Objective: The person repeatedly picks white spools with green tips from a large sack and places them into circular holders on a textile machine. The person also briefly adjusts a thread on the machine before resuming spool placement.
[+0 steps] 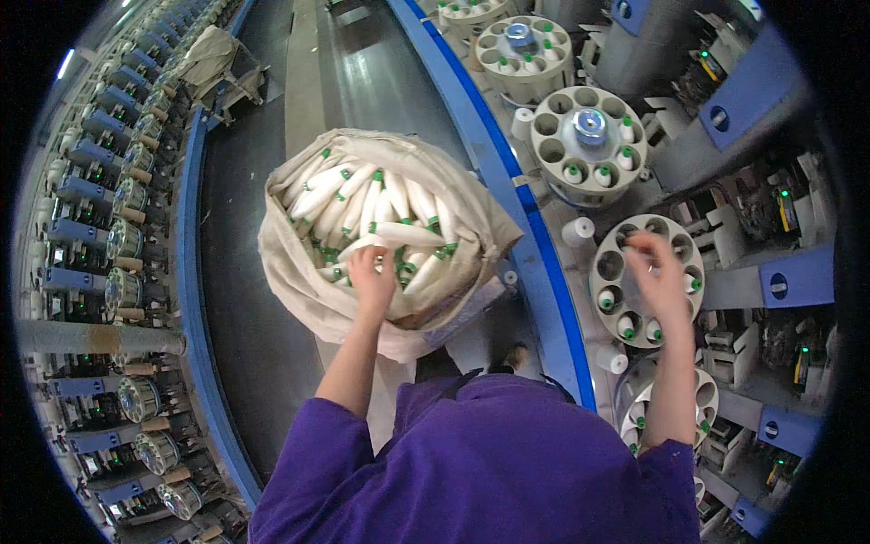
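Observation:
A large beige cloth sack [299, 313] is full of white yarn bobbins [317, 195] with green tube ends. My left hand [372, 275] reaches into it, its fingers curled at a white yarn bobbin [364, 245] on the near part of the heap. Part of that bobbin is hidden by the hand. Over a round magazine [649, 337] on the right, my right hand [660, 276] is raised with bent, parted fingers, and no bobbin shows in it. Several pockets of this magazine hold green-tipped bobbins, one being a bobbin [606, 299] at its left side; others are bare.
More round magazines [587, 186] line the winding machine on the right, behind a blue rail [535, 245]. White cylinders [577, 231] stand beside them. Another machine row [122, 240] runs along the left. Farther up the dark aisle floor [245, 118] is a cloth-covered cart [213, 68].

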A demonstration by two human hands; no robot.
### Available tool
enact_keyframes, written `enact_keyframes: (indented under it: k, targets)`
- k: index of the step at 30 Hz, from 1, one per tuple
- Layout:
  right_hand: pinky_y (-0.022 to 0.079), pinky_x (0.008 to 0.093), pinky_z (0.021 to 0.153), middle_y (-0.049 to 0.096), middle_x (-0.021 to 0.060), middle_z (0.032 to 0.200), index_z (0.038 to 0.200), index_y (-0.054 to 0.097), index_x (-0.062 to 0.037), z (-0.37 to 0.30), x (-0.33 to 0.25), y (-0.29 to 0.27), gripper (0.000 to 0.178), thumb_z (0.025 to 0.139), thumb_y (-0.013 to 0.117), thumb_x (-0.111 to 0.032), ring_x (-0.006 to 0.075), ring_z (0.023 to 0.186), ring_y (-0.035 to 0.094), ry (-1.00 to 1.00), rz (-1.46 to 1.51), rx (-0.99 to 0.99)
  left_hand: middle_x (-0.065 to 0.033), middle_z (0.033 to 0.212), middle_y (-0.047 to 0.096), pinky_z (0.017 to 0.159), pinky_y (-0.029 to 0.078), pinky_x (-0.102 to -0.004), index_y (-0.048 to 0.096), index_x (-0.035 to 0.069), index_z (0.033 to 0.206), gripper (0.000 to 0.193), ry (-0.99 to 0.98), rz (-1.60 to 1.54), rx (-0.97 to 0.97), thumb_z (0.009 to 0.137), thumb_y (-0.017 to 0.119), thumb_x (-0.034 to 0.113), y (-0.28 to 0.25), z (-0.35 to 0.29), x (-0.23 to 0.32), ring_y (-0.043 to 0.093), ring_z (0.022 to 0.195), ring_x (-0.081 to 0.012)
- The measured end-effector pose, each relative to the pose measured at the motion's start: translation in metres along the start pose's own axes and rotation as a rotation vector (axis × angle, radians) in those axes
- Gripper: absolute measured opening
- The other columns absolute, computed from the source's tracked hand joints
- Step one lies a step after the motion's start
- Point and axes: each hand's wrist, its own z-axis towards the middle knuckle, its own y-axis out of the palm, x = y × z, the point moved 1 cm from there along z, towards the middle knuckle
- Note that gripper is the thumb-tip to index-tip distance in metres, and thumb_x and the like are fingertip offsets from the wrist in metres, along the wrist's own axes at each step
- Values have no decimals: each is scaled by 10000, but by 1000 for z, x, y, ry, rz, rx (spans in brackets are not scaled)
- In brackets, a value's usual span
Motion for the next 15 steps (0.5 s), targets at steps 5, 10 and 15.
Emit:
enact_keyframes:
  k: [5,10,15]
  targets:
    - [468,271,753,633,67,978,971,620,-34,3,-49,161,187,829,610,-155,154,878,599,-41,182,-542,-73,951,596,842,386,-437,608,84,915,203,416,-14,-286,714,633,78,34,39,-29,535,928,-290]
    - [444,343,842,529,165,1176,1137,523,-28,30,-63,274,401,814,614,-248,270,1026,549,122,118,-532,-109,983,579,825,431,-454,580,143,1060,294,518,257,-739,772,578,203,75,53,-17,545,953,-286]
    - [314,454,1007,377,232,1328,1372,230,-20,47,-53,322,782,779,636,-330,365,1222,386,309,-264,-599,-181,980,500,754,473,-425,511,95,1126,544,442,128,-908,608,676,118,34,78,-44,514,946,-339]
